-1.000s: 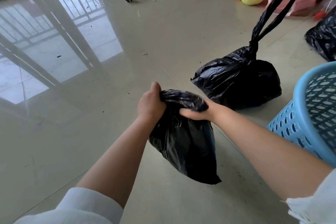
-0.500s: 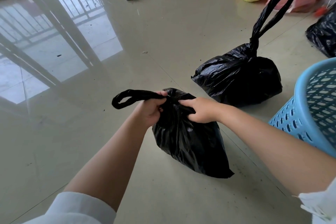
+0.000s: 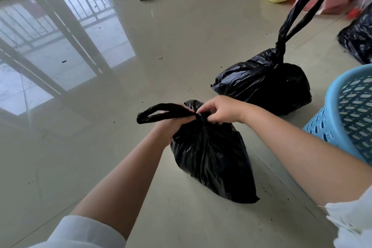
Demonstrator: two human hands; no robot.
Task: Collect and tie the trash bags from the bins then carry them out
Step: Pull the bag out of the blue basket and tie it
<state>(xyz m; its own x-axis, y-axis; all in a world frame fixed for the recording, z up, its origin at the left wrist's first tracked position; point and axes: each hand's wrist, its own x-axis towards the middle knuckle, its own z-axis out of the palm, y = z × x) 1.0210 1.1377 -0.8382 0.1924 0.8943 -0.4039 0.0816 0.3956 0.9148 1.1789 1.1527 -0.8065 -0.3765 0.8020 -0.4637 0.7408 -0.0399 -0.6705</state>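
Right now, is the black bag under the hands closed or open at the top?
Closed: the near bag's neck is bunched into a knot, pinched by the right hand; the left hand grips its loop.

The crumpled black plastic trash bag (image 3: 211, 153), lifted a second ago, now sits on the floor, its twisted loop (image 3: 161, 113) drawn out leftward past the left hand (image 3: 173, 125) while the right hand (image 3: 219, 109) pinches the knot.

Both bare forearms reach forward from pushed-up white sleeves, converging ahead of the body. The left hand (image 3: 173, 125) is closed in a fist grip around the gathered neck of the trash bag (image 3: 211, 155), its loop sticking out leftward. The right hand (image 3: 219, 109) arches over from the right, fingertips (image 3: 201, 110) pinching the knot.
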